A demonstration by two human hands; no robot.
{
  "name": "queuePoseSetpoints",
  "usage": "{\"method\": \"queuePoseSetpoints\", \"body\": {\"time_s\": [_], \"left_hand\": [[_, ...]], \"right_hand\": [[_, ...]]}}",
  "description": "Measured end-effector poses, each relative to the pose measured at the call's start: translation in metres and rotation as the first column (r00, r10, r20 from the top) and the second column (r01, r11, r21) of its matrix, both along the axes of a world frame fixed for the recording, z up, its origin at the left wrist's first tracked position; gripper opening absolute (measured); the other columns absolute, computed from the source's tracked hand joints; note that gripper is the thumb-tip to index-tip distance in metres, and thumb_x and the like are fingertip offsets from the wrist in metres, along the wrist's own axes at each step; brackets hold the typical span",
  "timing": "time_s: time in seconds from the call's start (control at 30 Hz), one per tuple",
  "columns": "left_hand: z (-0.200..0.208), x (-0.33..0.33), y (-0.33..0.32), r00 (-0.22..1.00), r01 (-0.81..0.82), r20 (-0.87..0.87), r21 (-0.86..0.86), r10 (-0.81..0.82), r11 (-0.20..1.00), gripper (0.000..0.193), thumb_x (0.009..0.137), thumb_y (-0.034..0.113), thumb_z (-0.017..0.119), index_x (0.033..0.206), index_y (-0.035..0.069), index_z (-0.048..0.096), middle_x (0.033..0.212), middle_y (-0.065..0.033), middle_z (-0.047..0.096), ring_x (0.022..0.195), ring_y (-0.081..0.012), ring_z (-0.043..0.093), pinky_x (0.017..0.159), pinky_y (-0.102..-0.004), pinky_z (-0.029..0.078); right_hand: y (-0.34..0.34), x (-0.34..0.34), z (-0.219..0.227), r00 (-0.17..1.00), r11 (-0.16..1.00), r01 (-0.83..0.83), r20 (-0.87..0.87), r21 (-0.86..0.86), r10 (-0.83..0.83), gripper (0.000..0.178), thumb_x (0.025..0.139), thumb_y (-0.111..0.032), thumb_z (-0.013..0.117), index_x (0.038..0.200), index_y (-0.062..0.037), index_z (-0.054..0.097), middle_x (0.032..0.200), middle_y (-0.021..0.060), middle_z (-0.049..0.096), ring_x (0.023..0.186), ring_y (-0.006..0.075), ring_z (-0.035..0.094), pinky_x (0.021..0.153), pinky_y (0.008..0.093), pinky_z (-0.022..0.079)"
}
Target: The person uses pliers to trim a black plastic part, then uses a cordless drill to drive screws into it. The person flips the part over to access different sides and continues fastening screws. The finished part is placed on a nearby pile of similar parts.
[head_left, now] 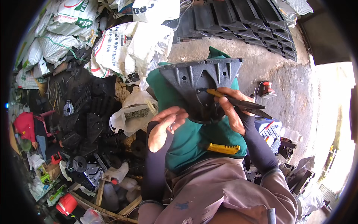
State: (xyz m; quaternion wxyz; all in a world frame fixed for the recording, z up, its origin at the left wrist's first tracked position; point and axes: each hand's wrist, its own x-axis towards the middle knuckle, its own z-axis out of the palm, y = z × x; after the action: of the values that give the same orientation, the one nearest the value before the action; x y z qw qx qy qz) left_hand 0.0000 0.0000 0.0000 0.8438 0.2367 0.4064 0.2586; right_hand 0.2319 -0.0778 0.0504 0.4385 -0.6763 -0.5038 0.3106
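One black bracket (189,83) sits ahead, right hand (232,113) gripping one tool (253,106), left hand (163,125) cupped.

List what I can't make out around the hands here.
In the head view:
Tool with yellow end: middle covered by the right hand.
Black part: far side hidden behind its near face.
Left hand: whether it pinches anything, too small to tell.
White open bag: contents too small to identify.

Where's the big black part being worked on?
In the head view, the big black part is near the centre, on the green cloth, the right hand at its right side.
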Motion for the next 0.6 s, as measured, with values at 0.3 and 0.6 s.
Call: {"method": "queuePoseSetpoints", "body": {"time_s": [0.3,0.6], "left_hand": [[0.001,0.017,0.001,0.911,0.182,-0.396,0.139,-0.114,0.973,0.023,0.09,0.015,0.066,0.103,-0.004,0.063,0.079,-0.0056,0.064,0.056,-0.0077,0.055,0.049,-0.0203,0.04],[0.008,0.016,0.014,0.947,0.278,-0.21,0.156,-0.243,0.948,0.022,0.089,0.004,0.06,0.109,-0.006,0.062,0.088,-0.0109,0.067,0.064,-0.0085,0.057,0.054,-0.0203,0.042]], "right_hand": [[-0.003,0.007,-0.003,0.996,1.0,0.006,-0.089,0.013,-0.005,0.031,0.095,-0.022,0.058,0.118,-0.0002,0.06,0.096,0.016,0.07,0.093,0.0209,0.068,0.084,0.0316,0.052],[-0.005,0.011,-0.007,0.998,1.0,-0.001,-0.068,0.029,0.003,0.029,0.095,-0.019,0.058,0.117,0.0004,0.06,0.096,0.0165,0.07,0.093,0.021,0.068,0.082,0.0313,0.052]]}}
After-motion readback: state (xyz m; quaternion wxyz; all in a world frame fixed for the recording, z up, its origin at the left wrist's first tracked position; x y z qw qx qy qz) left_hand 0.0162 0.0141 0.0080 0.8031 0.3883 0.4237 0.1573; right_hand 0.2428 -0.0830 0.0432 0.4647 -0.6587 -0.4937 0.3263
